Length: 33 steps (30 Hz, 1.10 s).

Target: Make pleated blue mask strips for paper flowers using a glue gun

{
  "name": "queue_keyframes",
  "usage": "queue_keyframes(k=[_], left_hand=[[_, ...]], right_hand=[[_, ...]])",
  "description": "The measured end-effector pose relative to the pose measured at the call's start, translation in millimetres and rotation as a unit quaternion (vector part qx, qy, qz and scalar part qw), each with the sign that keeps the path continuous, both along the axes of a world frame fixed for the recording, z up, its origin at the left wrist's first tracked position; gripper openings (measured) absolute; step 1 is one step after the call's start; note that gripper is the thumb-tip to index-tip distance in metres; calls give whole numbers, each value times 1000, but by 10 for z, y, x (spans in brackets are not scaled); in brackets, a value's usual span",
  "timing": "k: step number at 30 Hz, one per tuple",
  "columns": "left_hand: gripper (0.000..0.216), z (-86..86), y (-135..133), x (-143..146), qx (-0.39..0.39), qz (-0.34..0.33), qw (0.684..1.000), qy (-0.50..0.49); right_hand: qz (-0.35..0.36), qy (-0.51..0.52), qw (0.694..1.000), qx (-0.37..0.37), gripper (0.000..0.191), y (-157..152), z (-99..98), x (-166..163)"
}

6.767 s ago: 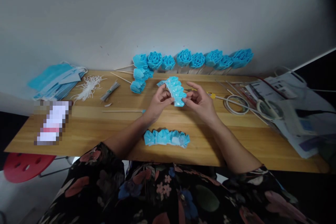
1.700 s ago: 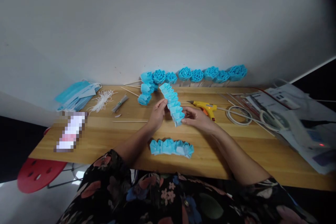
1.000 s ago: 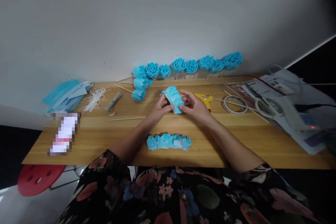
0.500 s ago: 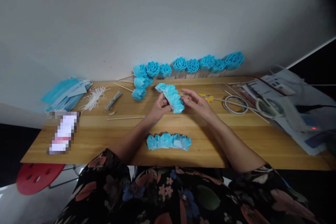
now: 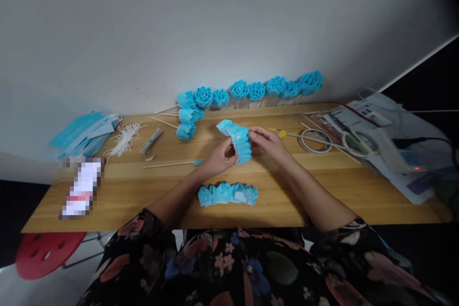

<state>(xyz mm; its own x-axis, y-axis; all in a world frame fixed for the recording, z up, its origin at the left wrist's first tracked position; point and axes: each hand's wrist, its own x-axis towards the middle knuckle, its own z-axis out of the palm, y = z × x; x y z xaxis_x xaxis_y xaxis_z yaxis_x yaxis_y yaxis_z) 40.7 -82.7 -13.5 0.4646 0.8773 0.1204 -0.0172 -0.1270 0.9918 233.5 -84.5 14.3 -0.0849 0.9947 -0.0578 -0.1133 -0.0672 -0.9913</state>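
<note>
A folded blue petal strip (image 5: 239,139) is held above the wooden table, its pleats fanning down in a curve. My left hand (image 5: 223,157) grips its inner left edge, the thumb near its lower end. My right hand (image 5: 266,143) is closed at the right side, with fingertips against the pleats. Between my forearms, a second folded blue strip (image 5: 228,194) lies flat near the front edge. Left of my left hand rests a thin wooden stick (image 5: 168,165) with a small blue tip, partly hidden by my wrist.
Several blue rosettes (image 5: 256,91) line the wall. At the left lie blue face masks (image 5: 86,131), white cords (image 5: 127,138), a bundle of wires (image 5: 151,140) and a blurred phone (image 5: 82,189). To the right are a yellow tool (image 5: 279,133), a coiled cable (image 5: 315,141) and papers (image 5: 412,186).
My right hand has come against the strip's pleats, where its fingers were more apart before. The held strip has tilted and come slightly lower. The whole view has shifted a little.
</note>
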Motion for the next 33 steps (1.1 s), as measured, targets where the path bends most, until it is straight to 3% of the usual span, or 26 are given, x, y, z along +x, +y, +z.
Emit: queue_keyframes(k=[5,10,19,26,33], left_hand=[[26,20,-28,-15,38,-4,998,46],[33,46,-21,-50,17,-5,1000,23],[43,-5,122,-55,-113,102,981,-124],[32,-60,158,-59,-124,151,972,-127],[31,38,114,-59,-100,149,979,-98]], right_hand=[[10,1,999,30,50,3,-9,0],[16,8,999,33,46,7,-41,16],[36,-2,999,25,48,-9,-74,-31],[59,-4,998,-2,48,-36,-40,-46],[88,-62,994,10,47,-47,16,-41]])
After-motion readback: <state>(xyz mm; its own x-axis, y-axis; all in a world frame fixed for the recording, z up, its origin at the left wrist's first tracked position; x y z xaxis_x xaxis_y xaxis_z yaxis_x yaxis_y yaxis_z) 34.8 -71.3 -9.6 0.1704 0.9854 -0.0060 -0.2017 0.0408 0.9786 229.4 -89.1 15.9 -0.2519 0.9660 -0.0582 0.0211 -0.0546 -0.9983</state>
